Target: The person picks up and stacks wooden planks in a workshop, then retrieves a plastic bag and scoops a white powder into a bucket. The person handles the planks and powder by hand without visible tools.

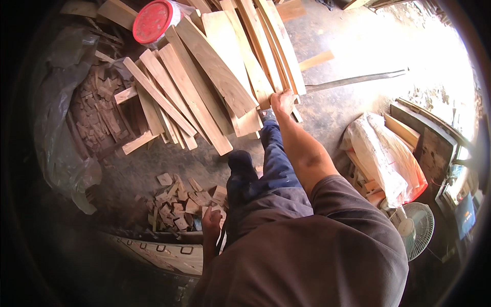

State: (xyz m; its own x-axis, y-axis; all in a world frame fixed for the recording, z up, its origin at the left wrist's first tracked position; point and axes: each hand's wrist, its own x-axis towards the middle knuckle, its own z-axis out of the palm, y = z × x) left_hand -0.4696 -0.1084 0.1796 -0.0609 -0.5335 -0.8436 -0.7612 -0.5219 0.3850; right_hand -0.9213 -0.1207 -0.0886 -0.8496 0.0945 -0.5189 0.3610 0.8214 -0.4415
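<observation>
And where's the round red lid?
In the head view, the round red lid is near the top edge, left of centre, beside the far ends of the long pale wooden boards.

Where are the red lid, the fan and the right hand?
Red lid (152, 21), head view: middle of its top.
Fan (415, 230), head view: its round grille.
Right hand (283, 104), head view: back of the hand.

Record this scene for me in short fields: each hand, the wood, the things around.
Right hand: at the near ends of the planks; exact grip unclear
Left hand: beside the offcuts; whether it holds anything is unclear
Planks: lying side by side, some overlapping
Offcuts: heaped left of the legs
Fan: right, near a plastic bag
</observation>
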